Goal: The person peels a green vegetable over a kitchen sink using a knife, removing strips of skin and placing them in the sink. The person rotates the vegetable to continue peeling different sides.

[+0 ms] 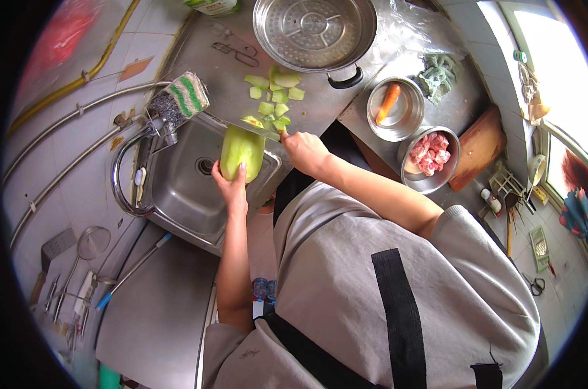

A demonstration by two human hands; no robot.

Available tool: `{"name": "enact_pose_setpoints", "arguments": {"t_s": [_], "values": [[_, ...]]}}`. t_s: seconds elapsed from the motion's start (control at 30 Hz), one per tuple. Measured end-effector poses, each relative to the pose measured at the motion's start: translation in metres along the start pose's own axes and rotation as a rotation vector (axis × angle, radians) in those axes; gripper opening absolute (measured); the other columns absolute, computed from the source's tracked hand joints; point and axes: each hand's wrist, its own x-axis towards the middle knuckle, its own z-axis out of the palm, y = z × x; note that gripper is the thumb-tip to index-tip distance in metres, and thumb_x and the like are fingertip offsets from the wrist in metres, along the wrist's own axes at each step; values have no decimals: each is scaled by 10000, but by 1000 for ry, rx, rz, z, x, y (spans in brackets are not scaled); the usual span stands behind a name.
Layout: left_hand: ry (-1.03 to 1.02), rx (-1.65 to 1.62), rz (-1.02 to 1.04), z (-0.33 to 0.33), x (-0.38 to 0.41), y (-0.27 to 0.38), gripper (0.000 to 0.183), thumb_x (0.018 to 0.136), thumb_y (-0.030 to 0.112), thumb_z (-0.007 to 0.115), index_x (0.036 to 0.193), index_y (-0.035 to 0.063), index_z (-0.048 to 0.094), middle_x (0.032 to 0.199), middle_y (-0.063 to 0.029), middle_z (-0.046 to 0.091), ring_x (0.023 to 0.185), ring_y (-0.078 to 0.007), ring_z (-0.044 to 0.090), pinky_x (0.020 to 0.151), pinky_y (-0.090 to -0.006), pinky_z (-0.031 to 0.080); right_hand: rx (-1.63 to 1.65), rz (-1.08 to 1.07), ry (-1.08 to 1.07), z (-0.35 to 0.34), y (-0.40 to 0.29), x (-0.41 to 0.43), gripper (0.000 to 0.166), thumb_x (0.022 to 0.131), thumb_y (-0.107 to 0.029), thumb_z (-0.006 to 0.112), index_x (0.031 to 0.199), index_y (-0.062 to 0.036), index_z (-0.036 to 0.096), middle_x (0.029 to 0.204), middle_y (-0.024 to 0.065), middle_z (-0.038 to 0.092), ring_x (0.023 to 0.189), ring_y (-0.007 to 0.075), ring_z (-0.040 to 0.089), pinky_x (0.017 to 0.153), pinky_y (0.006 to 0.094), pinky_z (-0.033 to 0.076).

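Observation:
My left hand (232,187) grips the near end of a large pale green gourd (242,150), thumb on top, above the right side of the steel sink (182,194). My right hand (305,153) is closed around the handle of a kitchen knife. The knife's blade (257,129) lies across the far end of the gourd, pointing left. Most of the handle is hidden in my fist. Just beyond the blade, several cut pieces of green rind (278,96) are scattered on the steel counter (313,104).
A large steamer pot (313,29) stands at the back. To the right are a metal bowl with a carrot (388,104), a bowl of raw meat chunks (429,153), a green cloth (437,78) and a wooden cutting board (481,146). The faucet (116,180) arches at the sink's left.

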Motion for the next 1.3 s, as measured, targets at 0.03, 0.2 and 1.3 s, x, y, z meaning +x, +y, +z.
{"name": "enact_pose_setpoints", "arguments": {"t_s": [0.03,0.2,1.3], "values": [[-3,6,22,-2,4,1,759,913,219,854,1488,63,384,1411,-114,492,1235,-210,552,894,-350,577,-5,-3,12,0,-2,5,280,907,-34,575,1168,44,640,789,216,729,758,416,742,668,519,595],[-50,0,-51,-3,4,22,771,906,199,860,1492,64,378,1421,-120,496,1267,-230,534,1005,-384,536,9,65,-59,2,-14,29,191,906,-56,588,1022,25,717,870,226,756,837,398,767,731,490,624],[29,505,468,7,3,16,1022,688,107,982,1546,69,429,1445,-196,486,1320,-386,520,1123,-502,457,227,160,-57,58,29,27,273,993,-177,538,1162,-4,666,992,293,736,962,479,722,839,567,593]]}}
